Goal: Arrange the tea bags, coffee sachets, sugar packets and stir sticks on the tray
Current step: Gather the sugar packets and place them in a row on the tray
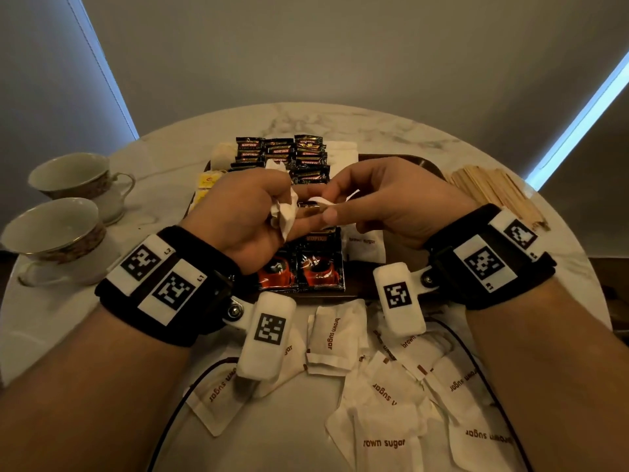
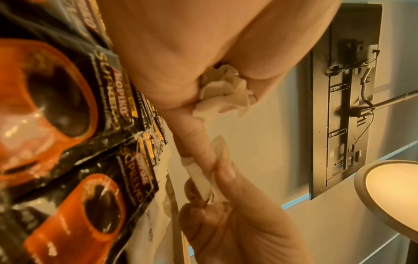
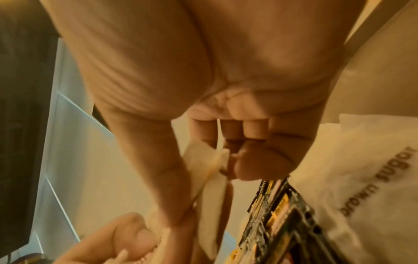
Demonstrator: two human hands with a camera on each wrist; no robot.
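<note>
You've got black Kopiko coffee sachets (image 1: 299,264) lined up down the dark tray (image 1: 430,164), tea bags (image 1: 223,155) at its far left, brown sugar packets (image 1: 335,338) scattered near you, stir sticks (image 1: 493,192) piled right.

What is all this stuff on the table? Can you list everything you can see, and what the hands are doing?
Table: one, white marble, round.
Tray: one, dark brown, middle of the table.
Coffee sachets: many, black and orange, rows on the tray.
Tea bags: a few, yellow tags, tray's left edge.
Sugar packets: many, white, loose in front of the tray; one on the tray.
Stir sticks: a pile, pale wood, right of the tray.
Teacups: two, white with patterned bands, far left.
Crumpled paper: white, in the left hand's grip.
Left hand: above the tray.
Right hand: pinches a white paper strip at the left forefinger.
</note>
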